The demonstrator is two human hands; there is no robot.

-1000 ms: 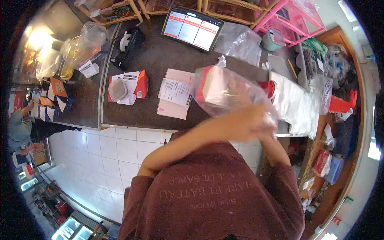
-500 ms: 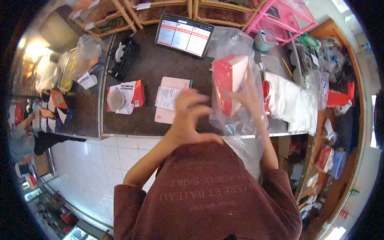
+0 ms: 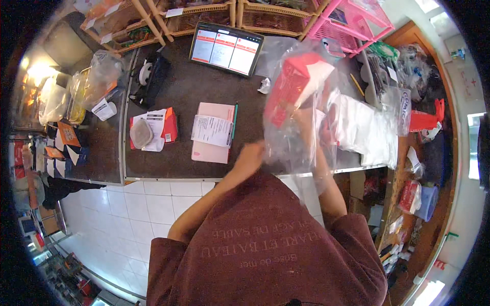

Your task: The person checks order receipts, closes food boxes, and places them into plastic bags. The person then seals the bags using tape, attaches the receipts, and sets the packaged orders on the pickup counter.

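Observation:
A red and white box (image 3: 291, 84) sits inside a clear plastic bag (image 3: 286, 145), tilted above the right part of the counter. My right hand (image 3: 302, 118) reaches up inside the bag, its fingers against the near end of the box. Crumpled film partly veils those fingers. At the bag's lower left edge my left hand (image 3: 251, 157) is curled closed on the plastic; its fingertips are blurred. Left of it lies a pink notebook (image 3: 210, 153), with a printed slip (image 3: 212, 131) on top and a green pencil (image 3: 235, 120) along its side.
A tablet (image 3: 226, 48) stands at the back below wicker drawers (image 3: 199, 20). Further left, a round-lidded tub (image 3: 141, 133) rests on a red box (image 3: 169, 125) with papers. White plastic bags (image 3: 365, 130) lie to the right, below a pink rack (image 3: 352, 25).
The box in its bag has tipped and shifted slightly, with my right hand now at its near end. My left hand has gone from spread fingers to curled at the bag's edge.

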